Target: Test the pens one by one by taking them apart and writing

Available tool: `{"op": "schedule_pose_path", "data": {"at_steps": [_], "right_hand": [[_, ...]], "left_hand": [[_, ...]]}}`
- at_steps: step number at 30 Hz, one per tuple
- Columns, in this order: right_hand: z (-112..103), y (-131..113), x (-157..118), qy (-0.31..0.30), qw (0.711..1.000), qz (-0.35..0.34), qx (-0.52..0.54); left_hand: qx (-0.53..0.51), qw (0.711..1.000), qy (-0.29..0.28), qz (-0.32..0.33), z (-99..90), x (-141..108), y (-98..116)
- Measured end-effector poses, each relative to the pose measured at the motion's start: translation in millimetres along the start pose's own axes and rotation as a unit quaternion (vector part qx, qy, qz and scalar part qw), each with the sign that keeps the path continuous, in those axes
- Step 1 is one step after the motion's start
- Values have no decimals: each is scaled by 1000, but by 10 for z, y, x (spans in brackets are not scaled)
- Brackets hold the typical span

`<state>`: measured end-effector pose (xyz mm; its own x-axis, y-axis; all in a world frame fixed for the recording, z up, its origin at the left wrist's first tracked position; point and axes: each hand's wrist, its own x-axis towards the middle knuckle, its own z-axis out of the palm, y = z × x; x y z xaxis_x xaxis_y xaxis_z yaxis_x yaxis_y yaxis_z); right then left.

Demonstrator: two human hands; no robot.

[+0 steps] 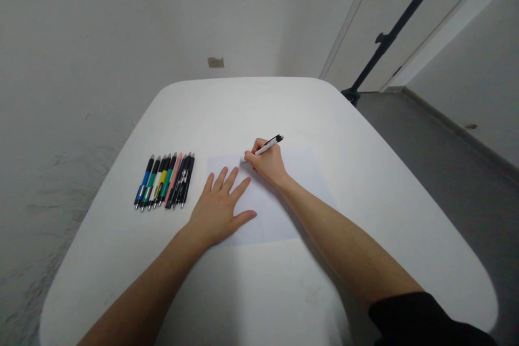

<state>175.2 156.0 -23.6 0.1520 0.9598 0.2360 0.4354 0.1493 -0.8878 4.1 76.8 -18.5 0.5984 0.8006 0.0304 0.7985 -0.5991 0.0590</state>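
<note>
A sheet of white paper (275, 216) lies on the white table (251, 113). My left hand (219, 205) rests flat on the paper's left part, fingers spread. In my right hand (267, 163) is a white pen (268, 145) with a black end, held in a writing grip. Its tip is down at the paper's upper part, just beyond my left fingertips. Whether there are marks at the tip is too small to tell. Left of the paper, several pens (164, 181) lie side by side in a row, in blue, green, white, yellow, pink and black.
The table has rounded corners, and its far edge runs along a grey wall (182, 21). Behind its far right corner stands a black pole (389, 38) on the floor, in front of a white door (365, 27).
</note>
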Motion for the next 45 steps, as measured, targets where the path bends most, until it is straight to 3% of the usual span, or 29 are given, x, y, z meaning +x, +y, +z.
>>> {"op": "schedule_pose_path", "data": {"at_steps": [45], "right_hand": [[-2,-5,2,11,1000,1,13]], "left_hand": [[9,1000,-9,0,-8,6,5]]}}
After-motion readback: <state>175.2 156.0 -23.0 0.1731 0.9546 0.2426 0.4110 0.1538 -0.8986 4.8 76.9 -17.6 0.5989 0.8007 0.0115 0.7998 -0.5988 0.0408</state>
